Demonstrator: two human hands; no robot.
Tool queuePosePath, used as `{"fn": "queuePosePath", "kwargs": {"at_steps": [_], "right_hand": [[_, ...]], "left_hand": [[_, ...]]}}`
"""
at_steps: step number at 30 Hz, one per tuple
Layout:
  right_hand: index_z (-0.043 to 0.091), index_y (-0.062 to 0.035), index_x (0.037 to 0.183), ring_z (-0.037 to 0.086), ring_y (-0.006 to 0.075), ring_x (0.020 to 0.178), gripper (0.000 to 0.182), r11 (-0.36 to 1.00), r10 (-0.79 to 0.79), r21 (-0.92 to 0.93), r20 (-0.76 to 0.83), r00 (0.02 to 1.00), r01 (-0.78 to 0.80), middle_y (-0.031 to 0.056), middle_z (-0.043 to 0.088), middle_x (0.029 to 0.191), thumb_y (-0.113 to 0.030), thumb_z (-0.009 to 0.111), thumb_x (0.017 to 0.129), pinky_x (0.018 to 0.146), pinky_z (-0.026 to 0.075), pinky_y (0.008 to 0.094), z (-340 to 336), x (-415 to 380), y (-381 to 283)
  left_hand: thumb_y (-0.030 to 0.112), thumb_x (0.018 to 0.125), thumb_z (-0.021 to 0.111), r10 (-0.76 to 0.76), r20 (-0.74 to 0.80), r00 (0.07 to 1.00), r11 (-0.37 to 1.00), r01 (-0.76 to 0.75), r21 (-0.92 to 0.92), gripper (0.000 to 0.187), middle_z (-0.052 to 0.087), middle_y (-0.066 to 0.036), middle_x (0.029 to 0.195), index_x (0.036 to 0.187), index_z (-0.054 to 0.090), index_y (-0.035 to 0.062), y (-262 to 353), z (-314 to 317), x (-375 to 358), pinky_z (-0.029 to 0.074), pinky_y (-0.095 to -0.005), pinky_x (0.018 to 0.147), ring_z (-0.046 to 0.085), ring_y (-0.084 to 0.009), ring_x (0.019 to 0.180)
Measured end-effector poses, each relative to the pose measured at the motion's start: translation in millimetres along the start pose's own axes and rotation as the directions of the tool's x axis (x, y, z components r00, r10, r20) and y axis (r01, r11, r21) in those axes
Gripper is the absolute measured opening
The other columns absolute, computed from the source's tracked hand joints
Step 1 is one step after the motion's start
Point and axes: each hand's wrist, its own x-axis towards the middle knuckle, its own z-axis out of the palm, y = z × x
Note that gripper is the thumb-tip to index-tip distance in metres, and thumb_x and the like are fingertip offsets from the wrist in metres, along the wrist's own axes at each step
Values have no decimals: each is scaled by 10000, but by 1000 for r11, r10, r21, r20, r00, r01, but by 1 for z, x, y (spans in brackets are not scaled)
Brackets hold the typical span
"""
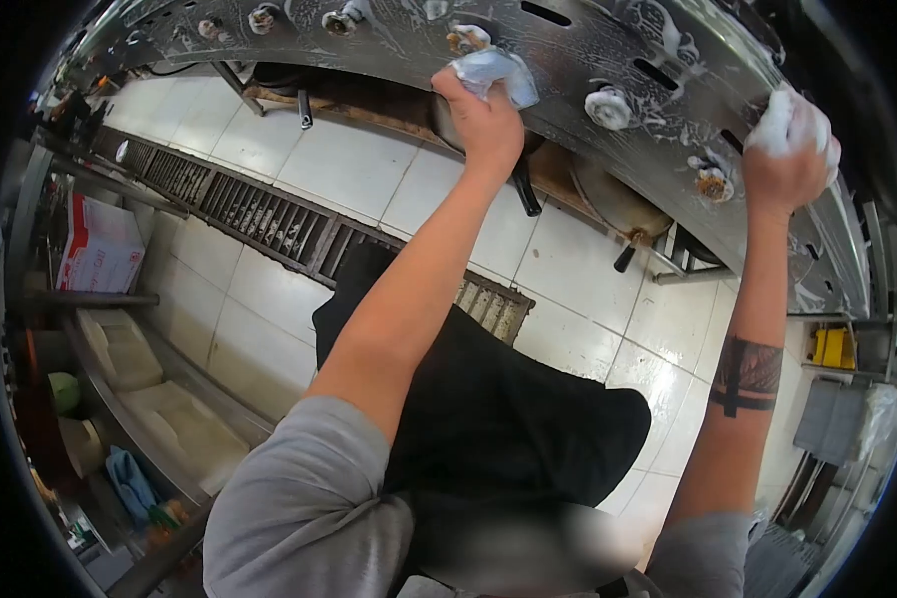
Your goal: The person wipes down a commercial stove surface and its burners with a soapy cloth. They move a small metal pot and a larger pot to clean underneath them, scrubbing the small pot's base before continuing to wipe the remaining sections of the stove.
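My left hand grips a wet, soapy white cloth and presses it against a stainless steel front panel of a cooking range, beside a foam-covered knob. My right hand is closed on a white foamy pad held against the same panel, further right. Soap suds streak the steel, and more knobs stick out between the hands. My right forearm bears a dark tattoo band.
White floor tiles and a long metal drain grate lie below. Pan handles poke out under the range. A steel sink counter with tubs stands left, with a red-and-white box. Yellow item on shelves right.
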Motion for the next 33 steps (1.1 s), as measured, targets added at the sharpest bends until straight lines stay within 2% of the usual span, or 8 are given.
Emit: {"fn": "queuePosePath", "kwargs": {"at_steps": [3,10,13,17,20,22,26,33], "right_hand": [[772,-161,927,688,289,898,177,999,29,-36,6,1000,-29,41,754,941,-277,639,919,854,504,446,5,-6,6],[787,-192,992,687,293,955,195,996,90,-9,16,996,-90,53,754,966,-319,658,922,915,484,455,7,-22,19],[790,-205,1009,682,304,980,211,988,155,-25,45,987,-154,45,755,997,-347,661,923,945,475,451,8,-22,17],[792,-209,1028,673,313,1019,241,962,265,-88,71,962,-259,27,755,1046,-385,659,929,965,469,439,3,-17,7],[790,-197,1033,669,285,1046,250,955,294,-82,133,947,-285,23,754,1067,-382,652,938,978,457,427,7,-16,19],[787,-190,1033,669,269,1031,249,982,186,-35,78,979,-184,20,751,1067,-372,643,945,982,453,418,19,-26,28],[790,-211,1047,650,313,1085,263,951,294,-127,83,952,-283,20,750,1085,-395,633,944,1005,436,463,24,-24,16],[795,-225,1026,633,350,1103,258,942,328,-80,23,944,-326,32,745,1082,-399,633,927,1012,430,492,21,-24,8]], "left_hand": [[-14,943,576,-82,-8,997,996,81,-45,364,495,-164,1164,1219,343,24,2,1,3,407,-386,1025,533,-278,1113],[93,1035,543,218,-209,953,970,-235,-59,255,493,-94,1178,1247,416,31,10,-1,41,407,-336,998,501,-197,1086],[140,1087,446,-77,-125,989,979,51,-197,225,564,-118,1216,1279,477,27,21,-6,51,434,-365,968,536,-227,1069],[90,1058,431,127,-280,951,990,-104,95,218,585,-176,1137,1255,445,-2,8,7,22,449,-387,941,580,-287,1021],[79,1039,410,41,-190,981,999,-47,-25,217,579,-222,1136,1241,408,-3,10,1,33,440,-422,953,577,-340,1021],[4,985,426,-160,-106,981,984,167,59,261,530,-297,1181,1243,386,-5,17,-10,55,395,-488,1026,546,-463,1069],[45,1008,434,1,-195,981,998,11,62,168,534,-321,1172,1163,409,-17,7,11,12,402,-539,961,536,-508,1111],[98,1026,432,-159,-146,976,975,178,129,162,601,-322,1061,1149,409,-5,19,-7,36,420,-555,884,572,-534,1024]]}}
